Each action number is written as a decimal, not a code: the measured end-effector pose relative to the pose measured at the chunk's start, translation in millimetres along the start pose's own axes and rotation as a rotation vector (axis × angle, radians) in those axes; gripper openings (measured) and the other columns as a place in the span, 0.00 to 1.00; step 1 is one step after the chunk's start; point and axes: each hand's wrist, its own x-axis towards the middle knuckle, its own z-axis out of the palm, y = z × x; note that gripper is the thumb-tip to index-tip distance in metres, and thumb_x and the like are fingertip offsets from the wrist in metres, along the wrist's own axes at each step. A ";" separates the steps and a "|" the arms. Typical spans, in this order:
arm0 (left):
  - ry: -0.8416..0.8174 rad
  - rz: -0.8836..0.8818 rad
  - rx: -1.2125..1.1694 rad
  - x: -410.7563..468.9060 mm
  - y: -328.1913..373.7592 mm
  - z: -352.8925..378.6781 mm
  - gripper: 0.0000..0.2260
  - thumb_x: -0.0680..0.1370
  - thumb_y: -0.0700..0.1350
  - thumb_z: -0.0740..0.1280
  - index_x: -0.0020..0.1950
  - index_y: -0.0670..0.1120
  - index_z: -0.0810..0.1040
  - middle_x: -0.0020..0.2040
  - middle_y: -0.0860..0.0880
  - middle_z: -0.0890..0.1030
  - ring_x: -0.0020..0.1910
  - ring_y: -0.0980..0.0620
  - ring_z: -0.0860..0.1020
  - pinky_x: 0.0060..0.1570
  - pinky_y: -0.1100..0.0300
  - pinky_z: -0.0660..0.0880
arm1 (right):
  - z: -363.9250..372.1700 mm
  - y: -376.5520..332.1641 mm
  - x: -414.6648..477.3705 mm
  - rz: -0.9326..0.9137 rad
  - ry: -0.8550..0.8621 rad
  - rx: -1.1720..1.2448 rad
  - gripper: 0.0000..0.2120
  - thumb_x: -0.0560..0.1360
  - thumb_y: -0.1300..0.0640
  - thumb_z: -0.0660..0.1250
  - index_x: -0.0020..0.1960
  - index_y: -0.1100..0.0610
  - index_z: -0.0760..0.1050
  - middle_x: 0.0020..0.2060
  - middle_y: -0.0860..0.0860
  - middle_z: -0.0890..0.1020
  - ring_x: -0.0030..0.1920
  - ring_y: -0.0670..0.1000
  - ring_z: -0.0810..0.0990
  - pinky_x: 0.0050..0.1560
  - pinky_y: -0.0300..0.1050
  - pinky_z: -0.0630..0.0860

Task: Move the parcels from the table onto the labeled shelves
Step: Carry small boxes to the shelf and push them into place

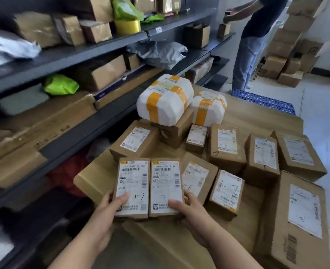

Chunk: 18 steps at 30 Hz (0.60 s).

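Left hand [105, 217] grasps one flat parcel [132, 188], right hand [192, 218] grasps its twin [166, 189], long edges touching, both marked 1-7, at 6 o'clock above the bench [255, 118] edge. More boxes [226, 145] crowd the bench from 12 to 3 o'clock. Shelves [94, 52] run close at 9 o'clock; bare floor [320, 107] at 2 o'clock

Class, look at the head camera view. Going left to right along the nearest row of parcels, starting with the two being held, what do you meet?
Left held parcel → right held parcel → slanted parcel with a blurred label → small parcel with a big 1-7 → large box at the right edge.
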 end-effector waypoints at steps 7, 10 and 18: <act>0.148 0.083 -0.167 -26.5 4.7 -99.1 0.31 0.66 0.45 0.71 0.69 0.49 0.70 0.53 0.43 0.84 0.54 0.42 0.81 0.55 0.45 0.76 | 95.2 8.1 24.4 0.054 -0.191 -0.133 0.40 0.64 0.54 0.78 0.71 0.51 0.64 0.55 0.52 0.83 0.52 0.54 0.84 0.54 0.55 0.79; 0.202 0.122 -0.211 -43.6 4.4 -146.9 0.31 0.66 0.47 0.72 0.69 0.51 0.70 0.53 0.45 0.84 0.52 0.45 0.82 0.51 0.47 0.77 | 143.4 14.5 28.5 0.085 -0.267 -0.164 0.37 0.68 0.58 0.76 0.72 0.50 0.62 0.58 0.53 0.81 0.51 0.53 0.84 0.58 0.56 0.78; 0.372 0.271 -0.243 -114.2 0.8 -293.9 0.25 0.70 0.47 0.70 0.64 0.63 0.70 0.57 0.54 0.82 0.54 0.51 0.82 0.59 0.46 0.75 | 306.4 77.2 18.7 0.061 -0.500 -0.320 0.33 0.68 0.56 0.74 0.71 0.54 0.65 0.56 0.53 0.83 0.55 0.55 0.82 0.62 0.58 0.75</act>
